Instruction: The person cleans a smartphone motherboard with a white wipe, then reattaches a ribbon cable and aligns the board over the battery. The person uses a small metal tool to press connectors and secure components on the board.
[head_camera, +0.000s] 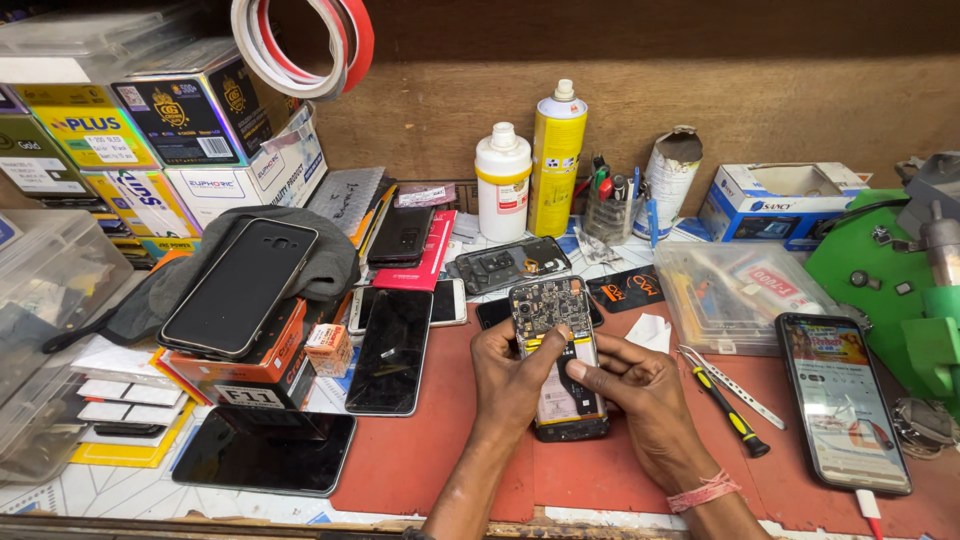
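Near the front edge of the bench (400, 470), an opened phone (556, 355) lies back-up with its circuit board bared. The left hand (510, 375) grips its side to steady it, while the right hand (640, 390) cups the other side, thumb pressing its middle. A screwdriver (730, 412) lies within reach. Yellow and black cartons (150, 130) are stacked at the back left corner; a white bottle (503, 180) and yellow spray can (556, 160) stand against the back wall.

At the frame's centre, the left hand (510, 372) and right hand (640, 395) clasp an opened phone (556, 355) over the red bench (420, 455), a screwdriver (728, 410) lying just right
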